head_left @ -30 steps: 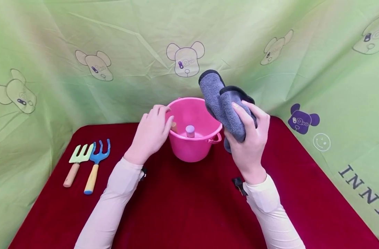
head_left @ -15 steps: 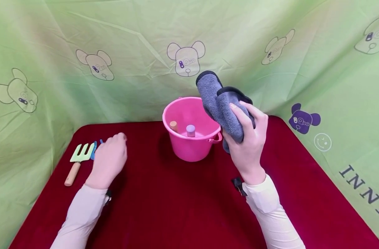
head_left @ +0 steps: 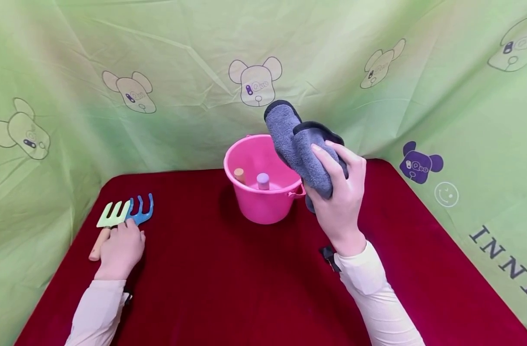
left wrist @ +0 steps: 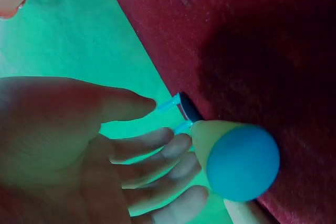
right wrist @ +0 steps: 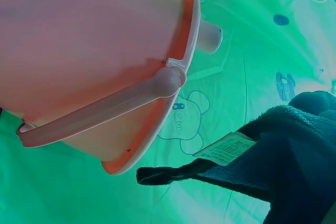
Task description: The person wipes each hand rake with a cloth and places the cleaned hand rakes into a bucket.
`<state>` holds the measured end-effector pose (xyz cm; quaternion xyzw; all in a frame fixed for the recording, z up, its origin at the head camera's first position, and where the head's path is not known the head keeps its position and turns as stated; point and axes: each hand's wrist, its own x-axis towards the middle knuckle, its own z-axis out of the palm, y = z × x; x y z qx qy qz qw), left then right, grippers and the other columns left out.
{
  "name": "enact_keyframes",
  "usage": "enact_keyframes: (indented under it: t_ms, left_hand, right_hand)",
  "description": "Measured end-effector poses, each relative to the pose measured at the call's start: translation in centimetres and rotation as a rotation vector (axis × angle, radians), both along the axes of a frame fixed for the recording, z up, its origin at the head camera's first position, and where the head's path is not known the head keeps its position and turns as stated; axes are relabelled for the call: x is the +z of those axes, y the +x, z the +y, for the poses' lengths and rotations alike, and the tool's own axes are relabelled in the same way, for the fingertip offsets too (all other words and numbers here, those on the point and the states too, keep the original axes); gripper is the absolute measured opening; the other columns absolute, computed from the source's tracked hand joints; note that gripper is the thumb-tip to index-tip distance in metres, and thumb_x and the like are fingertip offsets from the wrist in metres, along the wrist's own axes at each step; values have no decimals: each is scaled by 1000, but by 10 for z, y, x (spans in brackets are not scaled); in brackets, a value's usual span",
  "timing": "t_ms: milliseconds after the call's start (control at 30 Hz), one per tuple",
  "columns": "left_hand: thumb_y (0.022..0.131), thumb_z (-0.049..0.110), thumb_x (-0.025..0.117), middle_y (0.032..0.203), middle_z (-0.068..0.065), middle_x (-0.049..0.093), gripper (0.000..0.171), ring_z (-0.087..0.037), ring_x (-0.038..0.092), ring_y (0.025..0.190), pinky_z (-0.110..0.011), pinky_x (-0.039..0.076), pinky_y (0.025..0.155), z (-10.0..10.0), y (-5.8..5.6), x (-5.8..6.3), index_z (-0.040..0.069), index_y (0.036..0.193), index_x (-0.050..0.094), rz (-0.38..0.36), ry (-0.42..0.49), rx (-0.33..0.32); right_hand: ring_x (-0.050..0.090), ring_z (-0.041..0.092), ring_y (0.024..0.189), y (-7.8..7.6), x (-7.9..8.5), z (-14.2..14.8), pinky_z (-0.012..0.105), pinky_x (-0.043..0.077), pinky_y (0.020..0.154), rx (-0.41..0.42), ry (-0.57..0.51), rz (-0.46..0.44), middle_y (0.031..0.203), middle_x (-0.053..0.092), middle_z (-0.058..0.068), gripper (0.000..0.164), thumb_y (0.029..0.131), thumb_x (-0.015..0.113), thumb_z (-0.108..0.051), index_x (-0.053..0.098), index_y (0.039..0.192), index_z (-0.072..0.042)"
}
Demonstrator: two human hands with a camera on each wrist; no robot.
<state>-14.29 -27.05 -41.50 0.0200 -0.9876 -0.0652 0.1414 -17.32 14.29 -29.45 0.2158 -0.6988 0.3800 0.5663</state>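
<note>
My left hand [head_left: 121, 250] is over the handle of a small blue hand fork [head_left: 141, 211] on the red-covered table. In the left wrist view, the fingertips [left wrist: 181, 163] are right at the yellow handle with its blue end cap [left wrist: 243, 163], and the thumb stands apart. Beside it lies a pale green hand fork [head_left: 113, 215] with a wooden handle, partly covered by the hand. My right hand [head_left: 338, 197] grips a folded grey towel [head_left: 304, 151] with black edging, raised at the right side of a pink bucket [head_left: 263, 206]. In the right wrist view, the towel shows a white label [right wrist: 226, 148].
Inside the bucket stand an orange-tan handle end [head_left: 239, 175] and a lilac one [head_left: 263, 180]. The bucket's pink carry handle [right wrist: 100, 111] hangs down its side. A green printed curtain [head_left: 194, 86] surrounds the red tablecloth [head_left: 228, 278].
My left hand has left the bucket rim and moved left and down to the blue fork's handle. The right hand still holds the towel, shifted slightly left.
</note>
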Motion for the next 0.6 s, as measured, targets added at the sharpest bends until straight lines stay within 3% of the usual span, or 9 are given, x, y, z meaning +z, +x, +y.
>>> enact_keyframes:
  t_ms: [133,300,400,600]
  left_hand:
    - [88,7,56,80,-44,52,31,-56,53,68,-65,48,52,-1,0,-2,-21,84,44,-48,8,27]
    - [89,7,53,84,-46,52,31,-60,53,72,-65,49,52,-2,-2,1,-22,87,42,-214,42,84]
    - [90,3,47,81,-46,53,24,-59,55,71,-64,49,52,-2,-4,2,-21,87,41,-277,56,90]
    - [87,-5,43,73,-44,55,16,-55,57,60,-64,50,47,-2,-3,4,-21,83,43,-245,75,65]
  right_hand:
    - [52,38,111,1,0,-1,53,45,87,-1,2,3,118,62,27,37,74,76,-10,70,111,-9]
    - [53,38,110,1,0,-1,53,45,86,3,7,9,118,62,27,37,74,77,-10,70,111,-8]
    - [53,38,109,0,0,-1,53,45,86,6,11,10,117,62,27,37,74,76,-10,71,111,-8]
    - [53,38,109,0,-2,-1,53,45,87,11,17,3,117,62,27,36,75,75,-10,71,111,-9]
